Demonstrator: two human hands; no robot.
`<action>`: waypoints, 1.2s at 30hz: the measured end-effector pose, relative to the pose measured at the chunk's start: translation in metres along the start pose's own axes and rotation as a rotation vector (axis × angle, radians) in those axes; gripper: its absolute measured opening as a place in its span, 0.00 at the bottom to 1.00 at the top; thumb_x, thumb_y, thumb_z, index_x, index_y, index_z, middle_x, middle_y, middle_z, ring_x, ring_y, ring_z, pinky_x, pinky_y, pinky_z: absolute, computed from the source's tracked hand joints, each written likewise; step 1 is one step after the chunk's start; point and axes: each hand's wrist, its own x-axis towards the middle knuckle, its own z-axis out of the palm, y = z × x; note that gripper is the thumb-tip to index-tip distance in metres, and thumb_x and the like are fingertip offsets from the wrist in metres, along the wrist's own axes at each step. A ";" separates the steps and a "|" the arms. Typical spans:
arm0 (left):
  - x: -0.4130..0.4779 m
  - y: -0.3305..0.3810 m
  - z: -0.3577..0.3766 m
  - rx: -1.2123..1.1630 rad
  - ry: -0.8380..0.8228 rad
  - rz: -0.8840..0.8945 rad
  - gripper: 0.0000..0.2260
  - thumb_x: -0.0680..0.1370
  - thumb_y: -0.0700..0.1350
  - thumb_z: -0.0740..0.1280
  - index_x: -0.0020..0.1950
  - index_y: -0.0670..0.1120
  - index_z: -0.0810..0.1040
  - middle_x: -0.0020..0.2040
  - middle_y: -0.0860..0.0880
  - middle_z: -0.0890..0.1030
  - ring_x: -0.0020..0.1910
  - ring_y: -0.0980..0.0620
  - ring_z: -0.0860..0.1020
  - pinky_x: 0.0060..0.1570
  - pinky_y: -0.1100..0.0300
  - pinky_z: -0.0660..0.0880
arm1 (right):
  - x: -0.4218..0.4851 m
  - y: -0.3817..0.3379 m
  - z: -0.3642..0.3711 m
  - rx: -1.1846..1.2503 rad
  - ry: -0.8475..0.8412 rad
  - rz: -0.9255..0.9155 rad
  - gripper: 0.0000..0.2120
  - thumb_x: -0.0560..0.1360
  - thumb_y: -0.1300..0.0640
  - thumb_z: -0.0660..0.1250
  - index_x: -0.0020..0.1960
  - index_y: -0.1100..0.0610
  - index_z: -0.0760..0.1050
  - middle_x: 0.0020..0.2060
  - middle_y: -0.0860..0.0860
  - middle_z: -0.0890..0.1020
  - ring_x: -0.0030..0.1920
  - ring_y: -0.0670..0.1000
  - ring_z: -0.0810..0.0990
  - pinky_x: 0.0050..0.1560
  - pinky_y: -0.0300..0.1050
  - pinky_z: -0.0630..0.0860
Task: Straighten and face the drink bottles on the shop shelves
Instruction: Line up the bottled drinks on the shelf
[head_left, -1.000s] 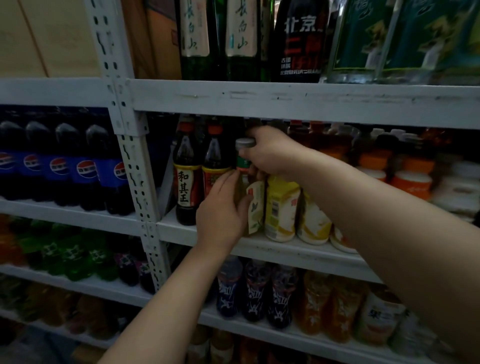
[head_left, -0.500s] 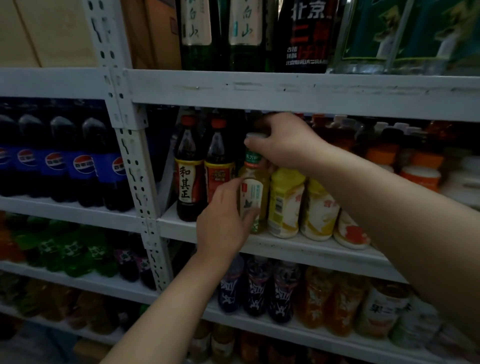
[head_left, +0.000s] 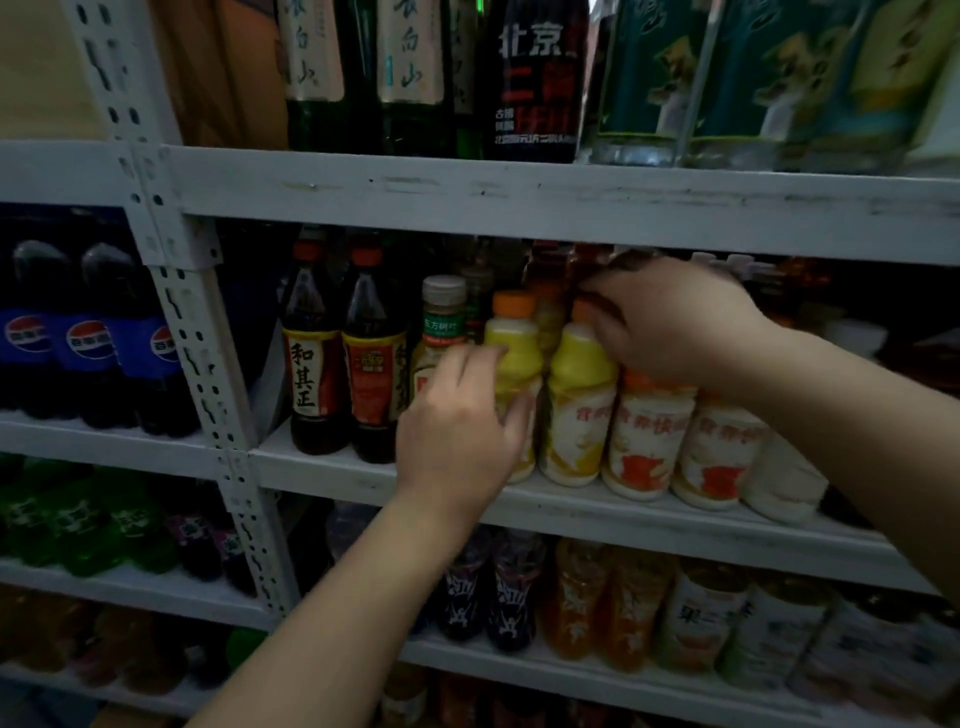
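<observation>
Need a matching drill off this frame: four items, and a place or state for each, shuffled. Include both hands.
Items
1. left hand
2. right hand
3. Pepsi bottles
4. green bottles

Place or state
A. top shelf, cream labels
B. bay beyond the post, blue labels
C. fingers curled over the cap end of the second yellow bottle
D. wrapped round the body of the first yellow bottle

Pairs: 1-D, 2-C, 3-B, 4-A
</observation>
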 end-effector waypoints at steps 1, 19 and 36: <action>0.013 0.009 0.001 -0.008 -0.038 -0.030 0.19 0.74 0.50 0.70 0.62 0.42 0.76 0.56 0.44 0.78 0.51 0.42 0.79 0.41 0.50 0.79 | 0.003 0.003 -0.002 0.054 -0.046 -0.002 0.16 0.78 0.44 0.55 0.61 0.48 0.73 0.52 0.54 0.80 0.48 0.57 0.78 0.43 0.49 0.78; 0.085 0.003 0.006 -0.022 -0.480 -0.317 0.25 0.67 0.59 0.73 0.62 0.55 0.71 0.53 0.52 0.80 0.50 0.49 0.79 0.47 0.52 0.78 | 0.014 0.010 -0.003 0.138 -0.198 -0.083 0.10 0.78 0.56 0.58 0.55 0.49 0.75 0.48 0.51 0.79 0.45 0.54 0.78 0.45 0.52 0.80; 0.072 0.004 0.005 0.193 -0.381 -0.115 0.32 0.66 0.57 0.74 0.67 0.54 0.68 0.55 0.48 0.81 0.52 0.42 0.79 0.43 0.54 0.75 | 0.012 0.006 0.005 0.016 -0.141 -0.110 0.12 0.76 0.58 0.60 0.58 0.49 0.73 0.42 0.50 0.77 0.40 0.53 0.76 0.35 0.44 0.74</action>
